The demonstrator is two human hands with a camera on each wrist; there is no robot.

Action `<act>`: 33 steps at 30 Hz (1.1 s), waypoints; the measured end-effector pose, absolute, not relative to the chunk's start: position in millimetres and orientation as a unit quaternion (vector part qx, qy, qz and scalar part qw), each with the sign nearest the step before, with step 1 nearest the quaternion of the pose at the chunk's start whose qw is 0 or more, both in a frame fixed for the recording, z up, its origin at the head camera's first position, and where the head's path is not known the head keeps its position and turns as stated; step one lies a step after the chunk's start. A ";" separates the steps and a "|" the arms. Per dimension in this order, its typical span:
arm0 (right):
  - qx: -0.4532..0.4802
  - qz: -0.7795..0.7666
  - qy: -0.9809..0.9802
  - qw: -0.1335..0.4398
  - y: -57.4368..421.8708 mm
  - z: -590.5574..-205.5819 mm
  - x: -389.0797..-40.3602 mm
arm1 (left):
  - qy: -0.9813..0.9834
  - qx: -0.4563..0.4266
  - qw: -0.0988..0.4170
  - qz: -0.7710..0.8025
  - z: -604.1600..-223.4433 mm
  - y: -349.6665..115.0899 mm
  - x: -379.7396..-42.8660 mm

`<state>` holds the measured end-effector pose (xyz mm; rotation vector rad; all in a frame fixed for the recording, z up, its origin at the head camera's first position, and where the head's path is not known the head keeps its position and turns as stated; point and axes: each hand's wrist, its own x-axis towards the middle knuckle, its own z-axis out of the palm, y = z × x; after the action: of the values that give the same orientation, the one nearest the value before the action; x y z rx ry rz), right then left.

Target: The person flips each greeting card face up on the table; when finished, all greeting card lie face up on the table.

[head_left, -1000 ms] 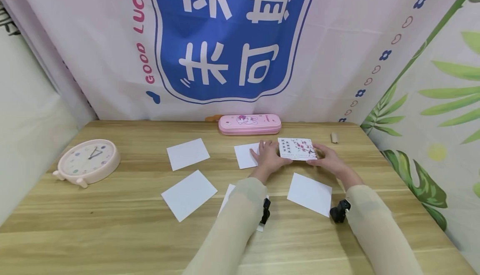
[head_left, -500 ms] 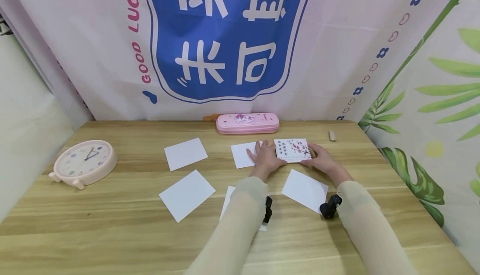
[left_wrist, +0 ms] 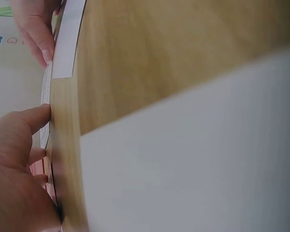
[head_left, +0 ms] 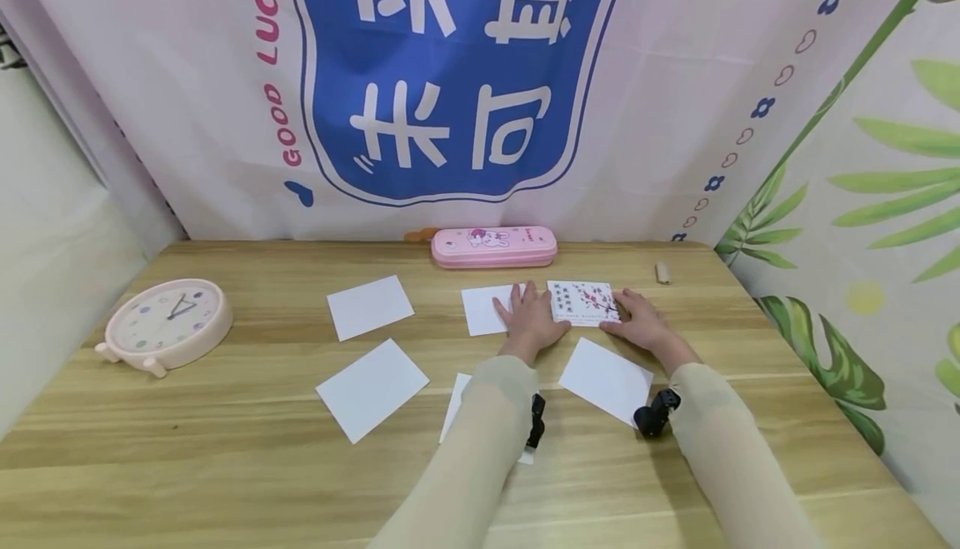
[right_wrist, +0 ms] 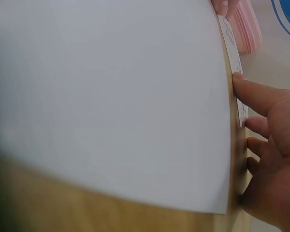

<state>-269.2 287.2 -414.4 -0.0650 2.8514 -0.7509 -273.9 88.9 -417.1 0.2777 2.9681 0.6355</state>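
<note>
A white card (head_left: 583,303) printed with red blossom branches and dark characters lies at the table's back, right of centre. My left hand (head_left: 532,321) holds its left end, thumb at the near corner. Its other fingers spread over a blank white card (head_left: 480,312) beside it. At the right end, my right hand (head_left: 642,322) keeps thumb and fingertips on the edge. Edge-on in the left wrist view, the printed card (left_wrist: 45,92) runs between both thumbs. In the right wrist view, the thumb and forefinger of the right hand (right_wrist: 275,150) are at the card's corner.
Blank white cards lie near my right wrist (head_left: 606,381), under my left forearm (head_left: 454,403), and further left (head_left: 371,307). A pink pencil case (head_left: 493,247) stands behind, an alarm clock (head_left: 168,324) far left, a small beige piece (head_left: 662,272) back right.
The printed card has come down from a raised, slightly tilted position to lie flat on the table. Both hands have lowered with it, and the right hand has moved slightly left.
</note>
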 end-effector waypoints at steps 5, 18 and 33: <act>-0.022 -0.233 0.968 0.093 287.5 -414.7 -268.0 | 0.975 0.095 0.042 0.197 -417.6 88.2 -273.0; -0.048 -0.201 0.974 0.091 286.6 -413.3 -266.8 | 0.976 0.091 0.023 0.197 -421.5 88.7 -272.9; -0.046 -0.188 0.976 0.097 283.3 -412.5 -266.5 | 0.975 0.089 0.021 0.201 -424.9 89.0 -274.1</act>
<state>-266.5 283.3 -412.5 -0.1376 2.8905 -0.5576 -274.1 89.0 -424.9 0.2765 3.0238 0.6218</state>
